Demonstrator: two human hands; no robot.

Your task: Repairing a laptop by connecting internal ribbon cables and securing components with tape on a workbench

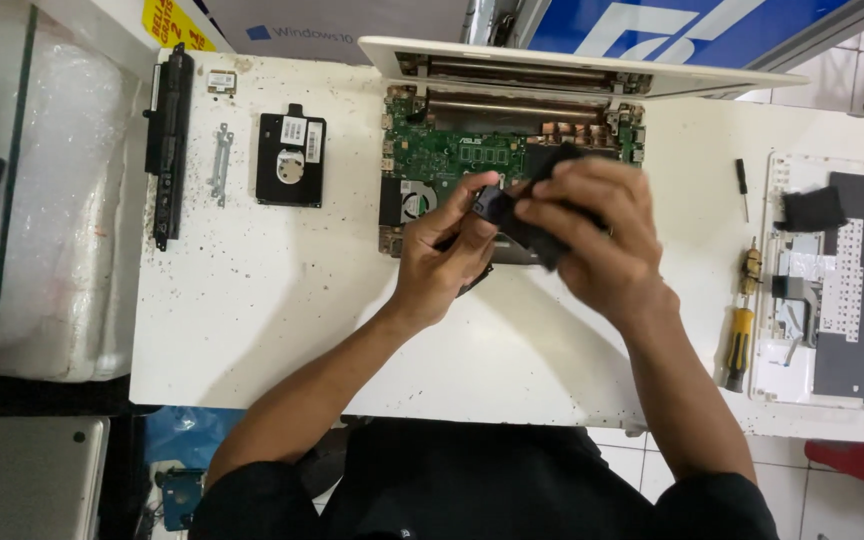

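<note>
My left hand (pixel 442 250) and my right hand (pixel 592 235) meet above the front edge of an opened white laptop (pixel 512 130). Both grip one small black part (pixel 517 205); its exact shape is hidden by my fingers. The left fingers pinch its left end, and the right hand covers most of the rest. Under my hands lies the laptop's green circuit board (pixel 442 155) with a round fan (pixel 414 203) and copper heat pipes (pixel 522 104). The laptop's lid stands open toward the far edge of the white table (pixel 282 300).
A long black battery (pixel 167 140), a small metal bracket (pixel 220 163) and a black hard drive (pixel 291 160) lie to the left. To the right are a small black screwdriver (pixel 742 187), a yellow-handled screwdriver (pixel 740 345) and the laptop's removed keyboard cover (pixel 837 280) with a black cloth (pixel 812 210).
</note>
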